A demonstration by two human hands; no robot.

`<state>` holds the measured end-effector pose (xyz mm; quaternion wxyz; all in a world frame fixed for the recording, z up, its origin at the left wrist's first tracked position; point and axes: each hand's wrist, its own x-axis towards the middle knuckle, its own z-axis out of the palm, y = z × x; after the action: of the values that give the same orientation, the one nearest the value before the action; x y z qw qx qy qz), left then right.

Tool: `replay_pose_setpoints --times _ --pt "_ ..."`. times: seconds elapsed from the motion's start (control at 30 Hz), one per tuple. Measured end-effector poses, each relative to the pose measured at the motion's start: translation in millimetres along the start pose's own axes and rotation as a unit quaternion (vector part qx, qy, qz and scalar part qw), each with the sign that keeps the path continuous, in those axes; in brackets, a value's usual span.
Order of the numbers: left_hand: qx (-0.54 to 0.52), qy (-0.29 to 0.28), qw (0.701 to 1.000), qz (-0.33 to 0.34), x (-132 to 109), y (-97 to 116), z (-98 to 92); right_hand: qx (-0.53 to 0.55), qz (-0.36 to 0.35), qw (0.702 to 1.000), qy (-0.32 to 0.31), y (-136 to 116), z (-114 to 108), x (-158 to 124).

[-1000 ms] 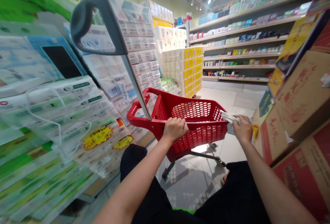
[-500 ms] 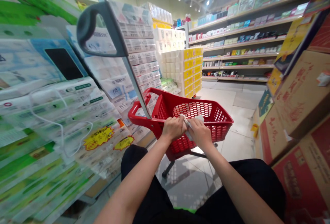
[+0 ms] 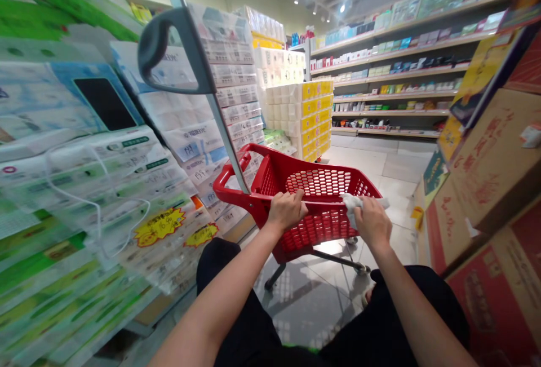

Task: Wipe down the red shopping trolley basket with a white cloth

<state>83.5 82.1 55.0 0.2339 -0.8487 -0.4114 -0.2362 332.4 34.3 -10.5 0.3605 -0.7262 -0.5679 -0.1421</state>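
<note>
- A red plastic shopping cart [image 3: 321, 229] with perforated walls is standing on wheels on a pale tiled floor [image 3: 389, 169], just in front of the person's dark-clothed knees, its carrying handle pointing left.
- The bare left hand [image 3: 288, 211] is gripping the cart's near long edge, left of that edge's middle, with the fingers curled closed over the rim; this is probably steadying the cart, since wheels could let it roll.
- The bare right hand [image 3: 373, 219] is pinching a crumpled white cloth or paper wipe [image 3: 351, 208], fingers mostly closed, near the right end of the same edge. The wipe is draping over the rim, seemingly so that it lies between the fingers and the plastic.
- A metal pole [image 3: 230, 147] with a grey plastic loop handle [image 3: 175, 51] is rising from the cart's near left corner, tilting left, probably for pulling.
- Plastic-wrapped white and green paper packs [image 3: 139, 155] are standing stacked close on the left, likely to save floor space.
- Brown and red cardboard boxes [image 3: 499, 169] are standing on the right; long shelves [image 3: 406, 68] of small goods are lining the back.
</note>
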Motion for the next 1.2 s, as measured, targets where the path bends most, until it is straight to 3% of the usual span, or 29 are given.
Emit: replay_pose_setpoints --times 0.17,0.27,0.37,0.47,0.63,0.73,0.83,1.0,1.1,1.2 --pt "0.001 -0.014 1.0 -0.009 4 1 3.0 0.056 -0.093 0.992 -0.065 -108 2 -15" --pt "0.005 -0.013 1.0 -0.008 3 -1 3.7 0.067 -0.126 0.987 -0.074 -133 2 -18" --pt "0.002 -0.011 1.0 0.014 1 -4 2.8 0.055 -0.161 0.982 -0.079 -116 -3 -18" --pt "-0.004 -0.008 1.0 0.028 0 -5 1.7 0.026 -0.162 0.984 -0.071 -73 -9 -14" --pt "-0.012 -0.006 1.0 0.02 0 -1 1.3 -0.01 -0.08 0.996 -0.031 16 -8 -6" --pt "-0.01 -0.009 1.0 0.007 2 2 1.3 -0.003 -0.042 0.999 -0.002 41 -3 -1" --pt "-0.007 -0.009 1.0 -0.004 4 4 1.6 -0.01 0.0 1.0 0.007 28 0 1" --pt "-0.014 -0.019 1.0 -0.012 6 6 4.2 0.007 -0.011 0.999 -0.048 -50 0 -6" --pt "-0.017 -0.028 0.999 -0.015 6 6 4.2 0.1 -0.063 0.99 -0.075 -93 3 -11" --pt "-0.018 -0.032 0.999 -0.02 6 8 1.1 0.232 -0.09 0.963 -0.103 -106 4 -12"
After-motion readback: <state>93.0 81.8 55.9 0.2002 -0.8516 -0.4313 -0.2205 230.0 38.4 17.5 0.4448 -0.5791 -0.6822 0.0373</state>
